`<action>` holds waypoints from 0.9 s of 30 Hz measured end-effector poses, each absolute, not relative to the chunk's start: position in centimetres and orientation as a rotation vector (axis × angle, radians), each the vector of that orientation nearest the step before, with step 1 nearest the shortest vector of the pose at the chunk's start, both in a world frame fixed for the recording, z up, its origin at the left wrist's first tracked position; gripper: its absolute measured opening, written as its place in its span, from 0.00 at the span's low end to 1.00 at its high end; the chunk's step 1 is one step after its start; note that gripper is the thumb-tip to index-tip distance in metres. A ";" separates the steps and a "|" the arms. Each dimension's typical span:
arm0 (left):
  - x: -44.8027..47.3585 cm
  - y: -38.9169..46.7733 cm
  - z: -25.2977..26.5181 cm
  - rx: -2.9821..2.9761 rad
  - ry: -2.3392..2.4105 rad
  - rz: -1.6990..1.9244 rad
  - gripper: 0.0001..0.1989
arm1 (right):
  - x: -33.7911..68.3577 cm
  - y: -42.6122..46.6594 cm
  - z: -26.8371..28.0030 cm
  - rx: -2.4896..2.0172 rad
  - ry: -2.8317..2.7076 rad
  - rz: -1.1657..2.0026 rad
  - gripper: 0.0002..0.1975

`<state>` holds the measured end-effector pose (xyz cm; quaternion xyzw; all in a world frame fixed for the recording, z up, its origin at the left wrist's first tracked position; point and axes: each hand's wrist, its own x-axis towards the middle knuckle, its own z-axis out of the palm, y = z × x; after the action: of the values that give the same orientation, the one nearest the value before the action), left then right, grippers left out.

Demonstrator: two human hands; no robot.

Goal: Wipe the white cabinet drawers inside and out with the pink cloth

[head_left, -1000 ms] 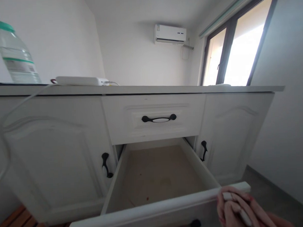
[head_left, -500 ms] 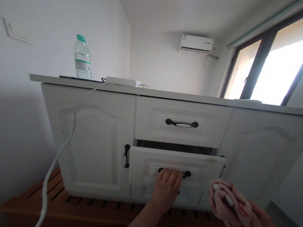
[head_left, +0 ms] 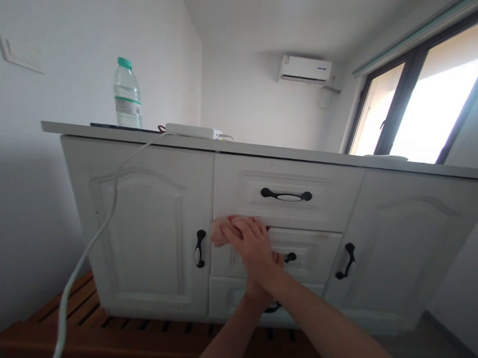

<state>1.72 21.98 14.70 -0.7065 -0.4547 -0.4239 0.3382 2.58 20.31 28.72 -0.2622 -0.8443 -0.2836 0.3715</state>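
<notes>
A pink cloth with red marks (head_left: 221,233) lies against the upper left of the middle drawer (head_left: 315,249). My right hand (head_left: 251,246) is closed over it, pressing it to the drawer front. Below and partly behind, my left hand (head_left: 257,290) is at the middle drawer's black handle (head_left: 291,257), its fingers mostly hidden by my right hand and forearm. That drawer sits flush in the white cabinet (head_left: 146,229). Above it is the top drawer (head_left: 239,200) with its own handle (head_left: 286,195); the bottom drawer (head_left: 223,294) is partly covered by my arms.
On the cabinet top stand a water bottle with a green cap (head_left: 127,94) and a flat white device (head_left: 192,131). A white cable (head_left: 88,247) hangs down at the left. Cabinet doors with black handles (head_left: 200,249) flank the drawers. A slatted wooden platform (head_left: 82,310) lies beneath.
The middle drawer, pulled out before, is now pushed in. My right hand has brought the cloth from the lower right onto the drawer's upper left, crossing over my left hand.
</notes>
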 end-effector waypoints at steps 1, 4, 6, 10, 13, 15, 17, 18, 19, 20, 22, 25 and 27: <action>1.4 22.1 14.5 -1.823 -1.124 -1.094 0.15 | 1.0 21.3 28.6 -0.646 -2.167 -0.779 0.21; 0.5 22.5 13.9 -1.819 -1.043 -1.100 0.18 | -1.8 22.8 28.0 -0.605 -2.156 -0.894 0.16; 0.3 22.5 13.9 -1.844 -1.038 -1.085 0.20 | -1.4 22.9 27.7 -0.615 -2.165 -0.916 0.17; 0.2 21.7 15.0 -1.920 -1.111 -1.020 0.19 | 5.0 22.3 27.4 -0.722 -2.119 -0.935 0.17; 0.4 20.8 16.1 -1.974 -1.153 -0.998 0.20 | 13.0 22.1 26.9 -0.858 -2.007 -1.015 0.19; 0.6 20.4 16.4 -1.986 -1.192 -1.006 0.21 | 18.8 22.1 26.6 -0.944 -1.923 -1.108 0.20; 1.0 20.1 16.3 -1.976 -1.237 -1.027 0.22 | 24.3 22.0 26.3 -1.057 -1.871 -1.181 0.19; 1.1 20.0 16.3 -1.969 -1.253 -1.036 0.23 | 26.6 21.8 26.2 -1.112 -1.852 -1.192 0.19; 1.2 20.0 16.3 -1.964 -1.264 -1.041 0.23 | 28.7 21.5 26.1 -1.165 -1.838 -1.190 0.18; 1.3 19.9 16.3 -1.962 -1.270 -1.042 0.23 | 30.2 21.2 26.1 -1.210 -1.828 -1.176 0.17; 1.3 19.9 16.6 -1.973 -1.268 -1.030 0.23 | 31.9 20.4 26.0 -1.275 -1.805 -1.126 0.17; 0.9 19.5 17.0 -2.004 -1.234 -1.030 0.25 | 30.4 19.7 25.9 -1.260 -1.804 -1.029 0.20; 0.7 18.6 16.3 -1.989 -1.208 -1.081 0.28 | 27.2 19.9 25.5 -1.204 -1.834 -0.988 0.22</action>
<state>0.70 18.56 16.27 -0.7434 -0.4513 -0.4039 0.2839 27.18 19.86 25.51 -0.4669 -0.7112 -0.3831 0.3596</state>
